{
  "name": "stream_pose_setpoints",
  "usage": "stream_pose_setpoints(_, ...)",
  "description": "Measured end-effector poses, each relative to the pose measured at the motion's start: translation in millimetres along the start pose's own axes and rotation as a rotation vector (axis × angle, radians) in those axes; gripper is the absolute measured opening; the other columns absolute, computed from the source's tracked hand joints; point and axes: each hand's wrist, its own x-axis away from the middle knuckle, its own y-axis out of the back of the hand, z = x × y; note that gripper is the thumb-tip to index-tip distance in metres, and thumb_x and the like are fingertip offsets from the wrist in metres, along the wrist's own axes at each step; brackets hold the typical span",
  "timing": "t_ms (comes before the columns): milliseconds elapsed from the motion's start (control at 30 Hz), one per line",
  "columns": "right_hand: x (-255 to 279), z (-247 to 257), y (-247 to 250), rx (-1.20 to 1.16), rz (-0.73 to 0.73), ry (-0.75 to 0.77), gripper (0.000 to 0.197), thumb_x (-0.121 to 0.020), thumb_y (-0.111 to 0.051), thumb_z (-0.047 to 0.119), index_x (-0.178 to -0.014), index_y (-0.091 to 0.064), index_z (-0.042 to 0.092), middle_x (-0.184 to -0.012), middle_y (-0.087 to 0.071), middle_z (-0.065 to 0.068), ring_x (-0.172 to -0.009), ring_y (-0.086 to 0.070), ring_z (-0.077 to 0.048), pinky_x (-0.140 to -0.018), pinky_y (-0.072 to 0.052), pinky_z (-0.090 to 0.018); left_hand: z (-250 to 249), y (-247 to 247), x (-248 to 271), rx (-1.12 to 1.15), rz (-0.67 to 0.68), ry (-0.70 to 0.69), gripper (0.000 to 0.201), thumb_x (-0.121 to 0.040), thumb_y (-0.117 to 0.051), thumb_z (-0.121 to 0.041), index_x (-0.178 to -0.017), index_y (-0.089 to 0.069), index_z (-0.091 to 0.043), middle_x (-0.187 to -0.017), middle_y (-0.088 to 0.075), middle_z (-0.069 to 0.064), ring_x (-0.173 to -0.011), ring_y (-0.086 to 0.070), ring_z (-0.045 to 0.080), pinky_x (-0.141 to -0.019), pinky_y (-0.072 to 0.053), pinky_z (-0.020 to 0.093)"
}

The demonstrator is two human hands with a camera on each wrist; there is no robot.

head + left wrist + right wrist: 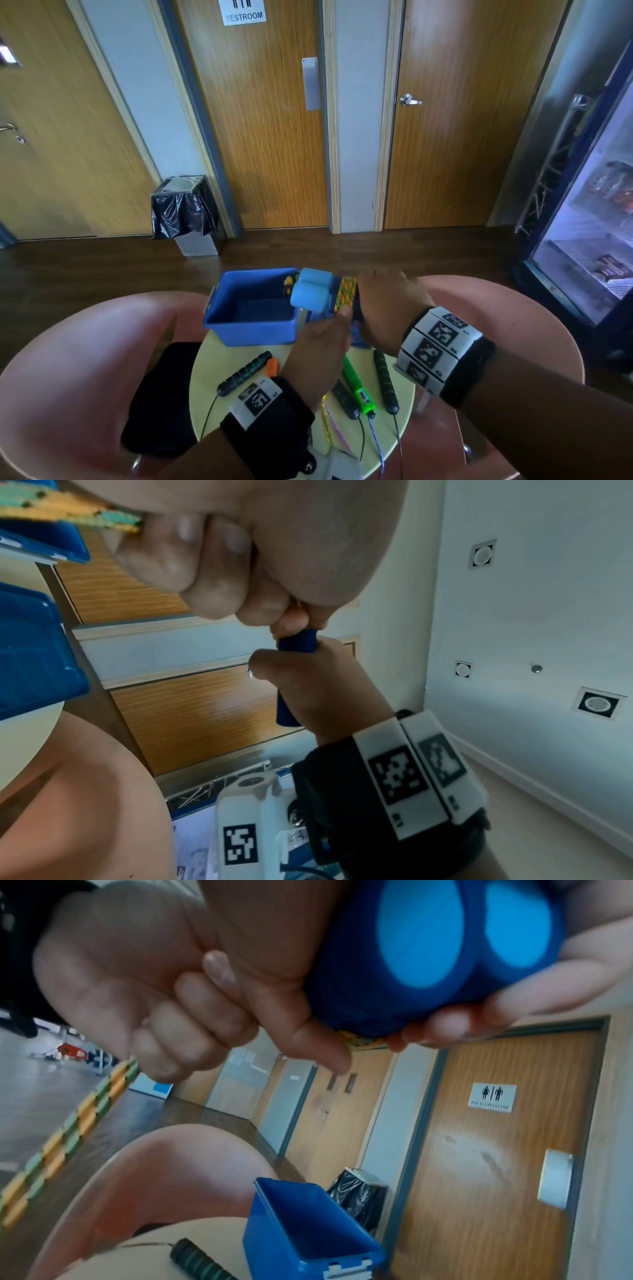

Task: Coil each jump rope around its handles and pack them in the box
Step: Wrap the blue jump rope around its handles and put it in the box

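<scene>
The right hand's (383,308) fingers (534,999) are curling around a pair of blue foam handles (313,291), holding them side by side above the open blue box (253,329). The left hand's (322,346) fingers (178,1031) are pinching the yellow-and-green braided rope (346,291), which is lying in turns across the handles and trailing away below the fist. The box is sitting at the far edge of the round pale worktop (404,411). Nearer the person, black ribbed handles (245,373) and a green handle (358,387) are lying loose on the worktop.
</scene>
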Motion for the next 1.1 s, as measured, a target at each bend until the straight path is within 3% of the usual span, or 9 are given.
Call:
stream_pose_setpoints(133,5,-9,-6,-0.094,0.004,0.105,0.047,-0.079,-0.064,0.035,-0.116,-0.043,0.015,-0.116,-0.052,-0.003,-0.104,-0.055,-0.025,-0.085,-0.043,-0.037,1,11,6,-0.065,0.018,-0.036,0.020,-0.092,-0.051,-0.011,-0.074,-0.061,-0.013,-0.050,-0.029,-0.009,-0.042,-0.027,0.003,-0.048,-0.022,0.018)
stream_pose_setpoints(233,13,-13,-6,-0.140,-0.014,0.091,0.047,-0.079,-0.062,0.038,-0.117,-0.041,0.018,-0.113,-0.052,-0.001,-0.098,-0.058,-0.024,-0.073,-0.046,-0.034,2,7,6,0.012,-0.020,-0.104,0.046,-0.105,-0.042,-0.020,-0.059,-0.042,-0.016,-0.052,-0.027,-0.009,-0.046,-0.026,0.009,-0.051,-0.024,0.022)
stream_pose_setpoints(333,15,-13,-5,-0.108,-0.040,-0.002,0.044,-0.082,-0.063,0.038,-0.112,-0.037,0.019,-0.107,-0.056,0.001,-0.091,-0.063,-0.022,-0.060,-0.041,-0.030,3,-1,13,0.024,0.039,-0.003,0.049,-0.103,-0.042,-0.030,-0.054,-0.039,-0.023,-0.049,-0.033,-0.009,-0.046,-0.029,0.008,-0.051,-0.026,0.023)
stream_pose_setpoints(400,10,-13,-4,-0.071,-0.042,-0.056,0.044,-0.083,-0.064,0.039,-0.111,-0.038,0.018,-0.106,-0.057,0.001,-0.090,-0.065,-0.021,-0.059,-0.040,-0.030,3,-3,15,-0.058,0.058,-0.010,0.039,-0.092,-0.046,-0.034,-0.054,-0.046,-0.026,-0.051,-0.039,-0.010,-0.049,-0.033,0.006,-0.053,-0.028,0.022)
stream_pose_setpoints(533,-1,-21,-2,-0.045,0.018,-0.144,0.036,-0.086,-0.062,0.027,-0.113,-0.041,0.016,-0.111,-0.057,-0.001,-0.098,-0.064,-0.023,-0.065,-0.044,-0.032,-2,-1,21,-0.191,0.178,-0.005,0.035,-0.105,-0.041,-0.022,-0.073,-0.050,-0.012,-0.048,-0.032,-0.008,-0.044,-0.028,0.004,-0.048,-0.027,0.018)
stream_pose_setpoints(667,-6,-20,-14,0.016,0.125,-0.168,0.040,-0.084,-0.065,0.021,-0.117,-0.043,0.015,-0.109,-0.059,0.001,-0.096,-0.065,-0.021,-0.066,-0.047,-0.031,-14,8,21,-0.428,0.248,-0.037,0.035,-0.104,-0.041,-0.033,-0.076,-0.053,-0.016,-0.042,-0.037,-0.011,-0.040,-0.033,0.003,-0.049,-0.027,0.023)
stream_pose_setpoints(833,-8,-8,-22,0.106,0.216,-0.091,0.045,-0.087,-0.065,0.017,-0.127,-0.044,0.014,-0.115,-0.061,-0.001,-0.100,-0.065,-0.023,-0.071,-0.050,-0.034,-24,26,8,-0.741,0.323,-0.129,0.038,-0.097,-0.052,-0.034,-0.065,-0.045,-0.014,-0.059,-0.038,-0.001,-0.052,-0.036,0.011,-0.055,-0.028,0.032)
stream_pose_setpoints(933,-2,0,-22,0.167,0.258,0.032,0.029,-0.087,-0.062,0.016,-0.115,-0.056,0.019,-0.105,-0.062,0.001,-0.085,-0.062,-0.023,-0.066,-0.041,-0.034,-35,40,-5,-0.919,0.396,-0.240,0.035,-0.092,-0.057,-0.031,-0.065,-0.050,-0.010,-0.062,-0.048,0.005,-0.057,-0.047,0.019,-0.057,-0.040,0.036)
stream_pose_setpoints(1100,21,3,-10,0.300,0.255,0.354,0.023,-0.097,-0.047,0.016,-0.118,-0.055,0.013,-0.113,-0.061,-0.006,-0.102,-0.063,-0.030,-0.075,-0.046,-0.037,-57,55,-17,-1.105,0.619,-0.319,0.016,-0.095,-0.059,-0.039,-0.094,-0.069,-0.026,-0.073,-0.058,-0.020,-0.071,-0.055,-0.004,-0.071,-0.042,0.023)
